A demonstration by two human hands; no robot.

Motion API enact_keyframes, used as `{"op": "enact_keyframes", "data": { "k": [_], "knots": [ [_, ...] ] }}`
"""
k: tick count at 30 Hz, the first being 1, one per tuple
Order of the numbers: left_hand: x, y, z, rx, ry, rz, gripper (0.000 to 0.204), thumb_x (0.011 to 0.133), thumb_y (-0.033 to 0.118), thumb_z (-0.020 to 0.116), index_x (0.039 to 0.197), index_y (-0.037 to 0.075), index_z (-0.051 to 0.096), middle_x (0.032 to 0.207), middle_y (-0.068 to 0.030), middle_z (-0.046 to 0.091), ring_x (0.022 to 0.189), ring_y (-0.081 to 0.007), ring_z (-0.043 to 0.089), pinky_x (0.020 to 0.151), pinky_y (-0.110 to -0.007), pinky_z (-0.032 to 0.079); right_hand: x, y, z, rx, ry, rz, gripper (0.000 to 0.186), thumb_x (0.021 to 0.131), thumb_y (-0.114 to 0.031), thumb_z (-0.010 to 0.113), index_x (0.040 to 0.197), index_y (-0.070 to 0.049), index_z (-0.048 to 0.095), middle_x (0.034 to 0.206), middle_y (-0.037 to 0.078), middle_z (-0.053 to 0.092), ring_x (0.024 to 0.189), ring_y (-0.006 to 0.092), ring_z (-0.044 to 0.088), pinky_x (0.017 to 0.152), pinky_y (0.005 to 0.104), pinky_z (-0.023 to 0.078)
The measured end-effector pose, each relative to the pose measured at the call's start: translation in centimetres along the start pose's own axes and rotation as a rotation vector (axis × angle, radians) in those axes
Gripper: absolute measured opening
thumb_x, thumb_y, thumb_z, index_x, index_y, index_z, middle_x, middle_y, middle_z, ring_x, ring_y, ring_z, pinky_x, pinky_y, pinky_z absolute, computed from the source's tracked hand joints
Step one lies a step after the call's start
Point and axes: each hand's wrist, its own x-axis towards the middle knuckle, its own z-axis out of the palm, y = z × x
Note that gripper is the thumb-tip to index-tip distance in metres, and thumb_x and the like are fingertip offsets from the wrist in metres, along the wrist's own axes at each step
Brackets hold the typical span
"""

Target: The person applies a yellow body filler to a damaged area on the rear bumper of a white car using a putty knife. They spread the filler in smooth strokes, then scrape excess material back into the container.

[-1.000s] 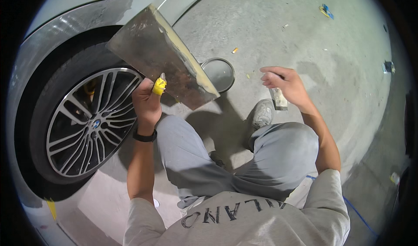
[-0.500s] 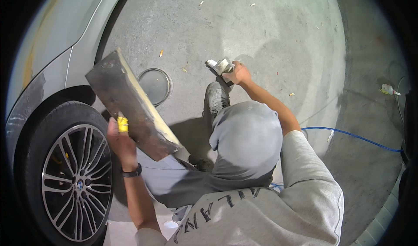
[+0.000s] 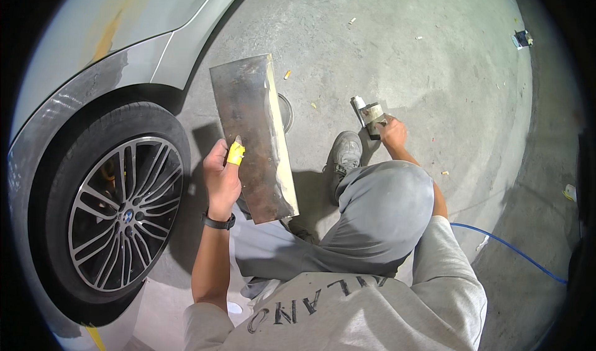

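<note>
My left hand (image 3: pixel 225 183), a yellow wrapping on its thumb, grips a long metal mixing board (image 3: pixel 248 146) stained brown. Cream putty (image 3: pixel 280 127) runs along the board's right edge. Farther out to the right, my right hand (image 3: pixel 392 133) is closed on a putty-smeared scraper (image 3: pixel 373 116), low over the floor. Right beside the scraper is a small white tube (image 3: pixel 358 104); whether the two touch I cannot tell.
A silver car (image 3: pixel 186 15) with a sanded wheel arch and a black-tyred wheel (image 3: pixel 127 211) stands to my left. A round metal lid (image 3: pixel 286 112) lies partly behind the board. A blue hose (image 3: pixel 506 236) crosses the floor at right. Cigarette butts are scattered about.
The board has turned more upright in view and now covers much of the round lid. The view has shifted, so the car and floor items sit farther right. Both hands keep their grips.
</note>
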Motion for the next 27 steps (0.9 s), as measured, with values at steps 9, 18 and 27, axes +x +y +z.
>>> {"op": "enact_keyframes", "data": {
  "k": [9,18,27],
  "knots": [
    [-0.9,1.4,-1.1,-0.077,-0.005,0.000,0.014,0.108,0.012,0.056,0.102,0.002,0.063,0.089,0.0056,0.055,0.083,-0.0035,0.045,0.075,-0.020,0.038,0.2,-2.4,-6.8,1.101,-0.248,0.558,0.041,0.104,-0.018,0.061,0.143,-0.005,0.056,0.116,0.016,0.069,0.091,0.0234,0.071,0.077,0.0426,0.063],
    [-1.5,6.1,-3.1,-0.239,-0.259,0.079,0.041,0.098,-0.007,0.055,0.139,-0.003,0.050,0.133,-0.0093,0.062,0.121,-0.0148,0.058,0.105,-0.029,0.044,3.2,-14.8,-29.1,0.504,-0.035,-0.088,0.047,0.089,-0.006,0.078,0.132,0.003,0.063,0.111,0.011,0.073,0.088,0.0189,0.072,0.083,0.0361,0.057],
    [-1.8,5.4,-3.7,-0.434,-0.342,0.007,0.049,0.093,-0.010,0.050,0.142,-0.002,0.049,0.133,-0.0083,0.061,0.120,-0.0140,0.059,0.103,-0.028,0.045,6.5,-21.4,-29.8,1.582,-0.113,0.306,0.045,0.103,-0.018,0.067,0.139,0.007,0.056,0.125,0.011,0.066,0.111,0.0193,0.065,0.094,0.0379,0.053]
  ]
}}
